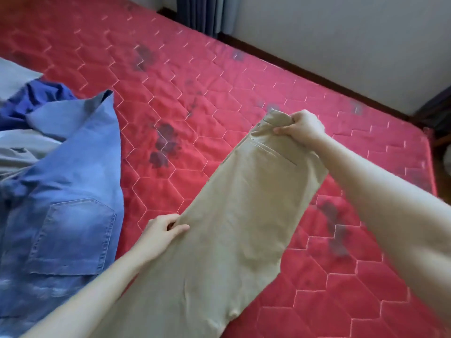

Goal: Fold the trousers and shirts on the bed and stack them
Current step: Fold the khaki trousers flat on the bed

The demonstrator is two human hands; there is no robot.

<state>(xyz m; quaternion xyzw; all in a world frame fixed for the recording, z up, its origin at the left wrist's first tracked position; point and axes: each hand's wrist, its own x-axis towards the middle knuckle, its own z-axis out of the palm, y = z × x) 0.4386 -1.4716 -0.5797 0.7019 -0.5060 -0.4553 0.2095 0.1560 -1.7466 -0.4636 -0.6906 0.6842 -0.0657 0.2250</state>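
Red bed (219, 69): jeans (68, 191) beside held khaki trousers (239, 215).

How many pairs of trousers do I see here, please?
2: khaki trousers held by both hands at centre, and blue jeans lying on the left. The crumpled pile behind may hide more.

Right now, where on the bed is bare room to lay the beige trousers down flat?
Bare mattress lies between the jeans and the beige trousers, widening toward the far edge by the wall. The left side is crowded with heaped clothes.
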